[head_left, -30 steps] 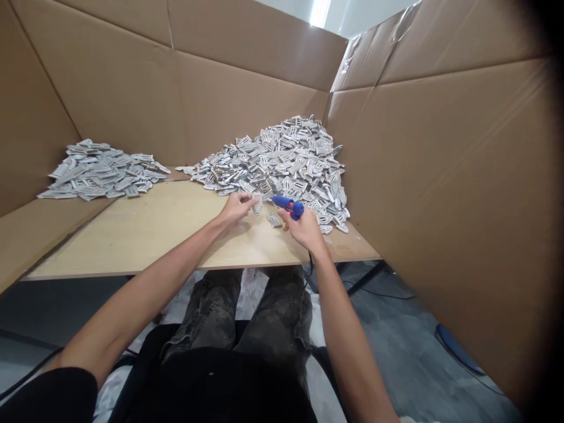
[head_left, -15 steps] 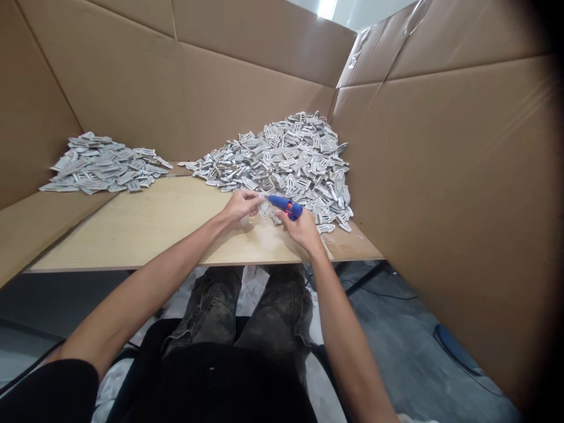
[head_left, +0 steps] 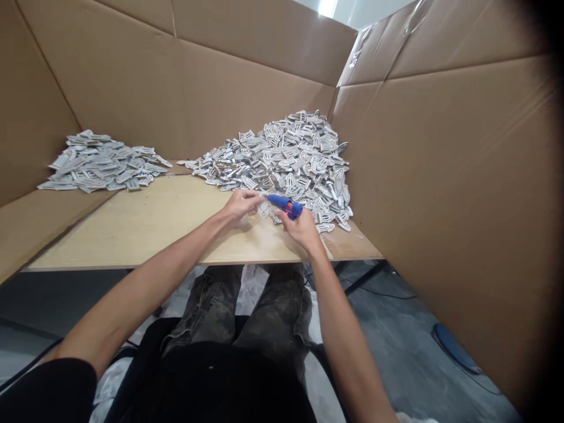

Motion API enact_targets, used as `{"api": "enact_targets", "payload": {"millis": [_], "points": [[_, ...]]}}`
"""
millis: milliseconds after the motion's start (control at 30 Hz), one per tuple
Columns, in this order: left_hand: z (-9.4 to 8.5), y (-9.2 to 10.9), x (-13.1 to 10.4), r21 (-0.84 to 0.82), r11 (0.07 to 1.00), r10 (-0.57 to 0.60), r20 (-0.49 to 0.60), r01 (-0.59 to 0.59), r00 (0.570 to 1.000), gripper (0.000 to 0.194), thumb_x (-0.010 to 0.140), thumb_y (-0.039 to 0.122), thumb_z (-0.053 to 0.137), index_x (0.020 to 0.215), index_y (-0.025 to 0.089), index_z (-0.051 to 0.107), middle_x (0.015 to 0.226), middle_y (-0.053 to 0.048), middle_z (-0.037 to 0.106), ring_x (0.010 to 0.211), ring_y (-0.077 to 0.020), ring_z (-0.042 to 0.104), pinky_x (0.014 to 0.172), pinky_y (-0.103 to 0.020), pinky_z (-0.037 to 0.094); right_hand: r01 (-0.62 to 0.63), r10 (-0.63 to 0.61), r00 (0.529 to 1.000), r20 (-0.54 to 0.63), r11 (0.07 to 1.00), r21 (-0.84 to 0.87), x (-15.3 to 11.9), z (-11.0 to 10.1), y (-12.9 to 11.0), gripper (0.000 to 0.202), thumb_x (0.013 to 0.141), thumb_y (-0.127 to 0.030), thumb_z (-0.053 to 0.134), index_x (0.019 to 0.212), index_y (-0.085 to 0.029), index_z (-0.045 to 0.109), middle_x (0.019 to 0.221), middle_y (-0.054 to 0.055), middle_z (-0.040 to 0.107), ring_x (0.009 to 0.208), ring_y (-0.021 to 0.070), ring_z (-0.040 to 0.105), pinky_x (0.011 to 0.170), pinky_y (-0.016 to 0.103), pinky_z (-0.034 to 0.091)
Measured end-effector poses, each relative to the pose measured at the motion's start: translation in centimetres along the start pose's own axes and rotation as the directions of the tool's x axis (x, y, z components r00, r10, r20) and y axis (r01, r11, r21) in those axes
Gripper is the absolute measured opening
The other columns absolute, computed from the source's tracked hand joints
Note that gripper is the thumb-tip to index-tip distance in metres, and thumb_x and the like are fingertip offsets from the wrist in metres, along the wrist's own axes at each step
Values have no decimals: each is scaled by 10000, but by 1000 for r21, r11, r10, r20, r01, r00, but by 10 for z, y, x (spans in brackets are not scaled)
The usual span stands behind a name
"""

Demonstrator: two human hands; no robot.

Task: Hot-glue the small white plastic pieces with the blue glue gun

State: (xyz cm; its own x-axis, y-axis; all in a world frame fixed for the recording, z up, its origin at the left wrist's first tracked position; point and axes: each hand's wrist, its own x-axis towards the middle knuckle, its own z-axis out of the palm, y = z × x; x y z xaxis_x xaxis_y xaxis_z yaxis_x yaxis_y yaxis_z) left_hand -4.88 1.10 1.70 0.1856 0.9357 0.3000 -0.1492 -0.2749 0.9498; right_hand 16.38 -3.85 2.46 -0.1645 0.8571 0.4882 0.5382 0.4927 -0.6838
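Note:
A small blue glue gun (head_left: 280, 202) with a tiny red light is held in my right hand (head_left: 304, 228), its fingers wrapped round the handle. Its nozzle points left, close to the fingertips of my left hand (head_left: 239, 205). Those fingers are pinched on a small pale flat piece (head_left: 263, 208), which hangs just below the nozzle; its exact shape is blurred. Whether the nozzle touches the piece I cannot tell. Right behind both hands rises a large heap of grey-white slotted flat pieces (head_left: 299, 155).
A smaller pile of similar pieces (head_left: 103, 163) lies at the far left. Tall cardboard walls (head_left: 440, 164) surround the wooden tabletop (head_left: 132, 226) at the back and sides. Below the table are my legs, a cable and a dark blue object (head_left: 456, 348) on the floor.
Both hands, the glue gun and the pale piece stay almost where they were. Only a slight shift of the view shows.

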Motion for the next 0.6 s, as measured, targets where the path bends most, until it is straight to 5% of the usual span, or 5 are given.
{"api": "enact_targets", "payload": {"millis": [400,600], "points": [[3,10,-10,285,951,145,-85,-116,986,350,781,349,785,563,152,595,499,1,503,474,-78,403,481,-233,260,140,-145,989,1,956,-259,-3,13,-18,330,994,-508,703,990,-184,767,904,107,765,852,249,682,822,318,492],[-1,3,-7,287,944,179,-29,-164,983,372,810,382,771,581,155,587,512,-4,498,481,-83,406,490,-235,253,115,-116,993,24,898,-425,-10,22,-24,324,1021,-474,694,1109,-163,717,1076,160,741,948,284,691,839,339,487]]}}
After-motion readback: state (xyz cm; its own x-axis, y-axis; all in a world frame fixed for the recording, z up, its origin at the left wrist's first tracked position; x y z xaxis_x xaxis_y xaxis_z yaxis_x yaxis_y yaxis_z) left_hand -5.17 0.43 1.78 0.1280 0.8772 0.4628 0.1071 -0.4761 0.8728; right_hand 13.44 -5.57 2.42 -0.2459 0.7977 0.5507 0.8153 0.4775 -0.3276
